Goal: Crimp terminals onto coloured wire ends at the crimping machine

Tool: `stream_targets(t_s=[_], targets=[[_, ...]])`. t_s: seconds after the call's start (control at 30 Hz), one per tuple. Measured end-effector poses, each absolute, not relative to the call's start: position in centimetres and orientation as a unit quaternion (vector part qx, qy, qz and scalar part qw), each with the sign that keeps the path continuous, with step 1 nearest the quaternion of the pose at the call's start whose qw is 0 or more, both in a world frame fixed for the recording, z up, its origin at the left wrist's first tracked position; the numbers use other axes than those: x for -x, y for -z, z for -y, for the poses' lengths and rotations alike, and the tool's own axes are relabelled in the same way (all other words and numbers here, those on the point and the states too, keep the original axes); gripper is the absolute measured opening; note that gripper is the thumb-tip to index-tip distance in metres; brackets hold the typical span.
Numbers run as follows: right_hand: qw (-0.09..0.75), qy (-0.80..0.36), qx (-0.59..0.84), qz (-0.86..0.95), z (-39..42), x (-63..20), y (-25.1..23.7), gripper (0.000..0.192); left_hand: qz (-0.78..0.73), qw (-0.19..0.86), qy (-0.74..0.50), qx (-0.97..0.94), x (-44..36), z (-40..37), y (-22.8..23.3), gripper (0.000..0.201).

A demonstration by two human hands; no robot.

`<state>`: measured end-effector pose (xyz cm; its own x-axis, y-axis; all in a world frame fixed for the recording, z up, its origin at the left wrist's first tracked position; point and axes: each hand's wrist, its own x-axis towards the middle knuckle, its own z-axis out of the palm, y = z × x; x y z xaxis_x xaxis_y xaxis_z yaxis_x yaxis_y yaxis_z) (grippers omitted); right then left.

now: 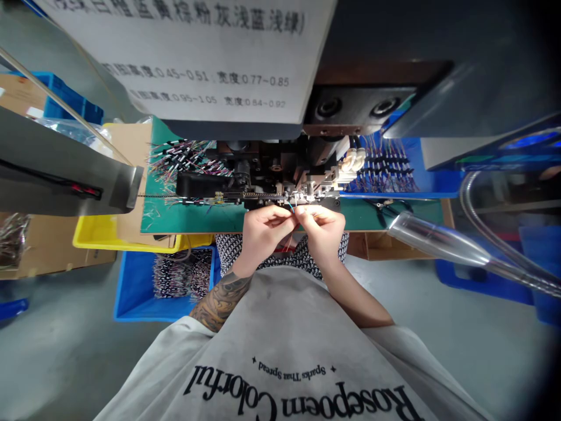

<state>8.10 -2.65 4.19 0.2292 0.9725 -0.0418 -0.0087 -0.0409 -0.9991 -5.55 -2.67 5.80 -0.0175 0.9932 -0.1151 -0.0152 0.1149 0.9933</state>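
Head view looks down your pale grey printed shirt (289, 351) to your two hands, which meet knuckle to knuckle just short of the counter edge. Your left hand (262, 234) has its fingers (280, 215) pressed together, pinching a thin blue wire (291, 206); your right hand (322, 231) pinches the same wire with its fingers (307, 213) closed, the two sets of fingertips touching. The wire's free end rises just beyond your fingertips toward the tooling. Below your left wrist sits a blue plastic bin (131, 286) of bundled dark wires. Directly past your fingers lies the green mat-covered counter (193, 216), and on it the black and steel crimping machine (272, 175), its narrow metal terminal strip (193, 195) running off to the left of your fingers. Left of that, loose multicoloured wires (179, 158) are heaped. Farther beyond your right fingers, cut wires lie in rows on a blue tray (421, 175). A clear flexible hose (442, 242) runs well right of your fingers. Farthest up hangs a white printed sheet (197, 52).
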Motion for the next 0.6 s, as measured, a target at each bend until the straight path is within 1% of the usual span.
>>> stream_targets(t_s=[0.1,0.23,0.5,0.6], targets=[[0.556,-0.439,0.569,0.417,2.49,-7.96,-4.19,0.034,-0.521,0.526,-0.487,-0.464,5.49,2.63,-5.83,0.020],[0.565,-0.445,0.564,0.405,2.15,-7.69,-4.38,0.037,-0.508,0.520,-0.496,-0.475,5.46,2.59,-5.73,0.018],[0.556,-0.446,0.579,0.395,2.02,-7.48,-4.10,0.036,-0.542,0.511,-0.480,-0.464,5.65,2.60,-5.43,0.017],[0.543,-0.449,0.579,0.409,2.28,-7.51,-3.94,0.033,-0.543,0.515,-0.482,-0.456,5.57,2.68,-5.45,0.015]])
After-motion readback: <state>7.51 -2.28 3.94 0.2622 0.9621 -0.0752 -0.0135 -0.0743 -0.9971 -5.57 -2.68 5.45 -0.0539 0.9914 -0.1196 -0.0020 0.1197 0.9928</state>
